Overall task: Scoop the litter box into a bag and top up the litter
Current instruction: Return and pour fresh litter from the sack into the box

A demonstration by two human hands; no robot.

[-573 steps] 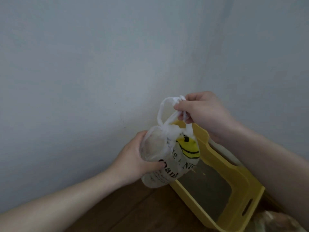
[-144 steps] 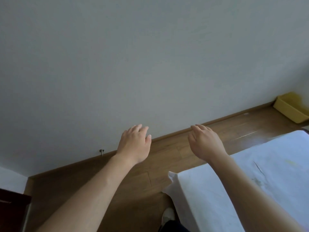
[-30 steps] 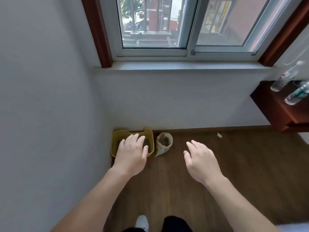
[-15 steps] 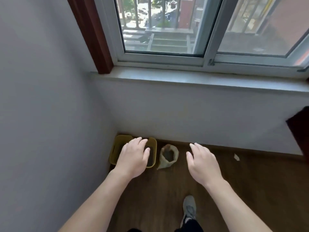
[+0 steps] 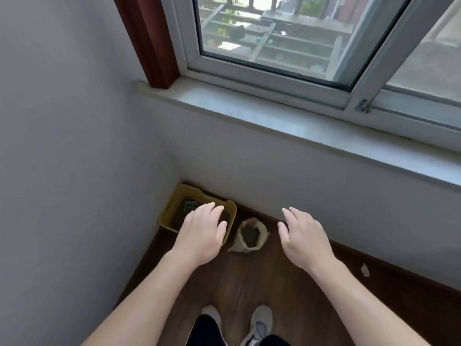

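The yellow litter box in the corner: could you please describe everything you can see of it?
The yellow litter box is a rectangular, plastic-looking tub with a handle slot in its left end. It sits flat on the wooden floor, tucked into the corner of two walls. Dark litter covers its bottom and a grey slotted scoop lies inside. An open bag stands just to its right. The left hand hides its near right part in this view.

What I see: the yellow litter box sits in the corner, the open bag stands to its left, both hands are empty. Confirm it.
Wrong side: the head view shows the open bag to the right of the yellow litter box. The box is in the corner, and the left hand and right hand are empty.
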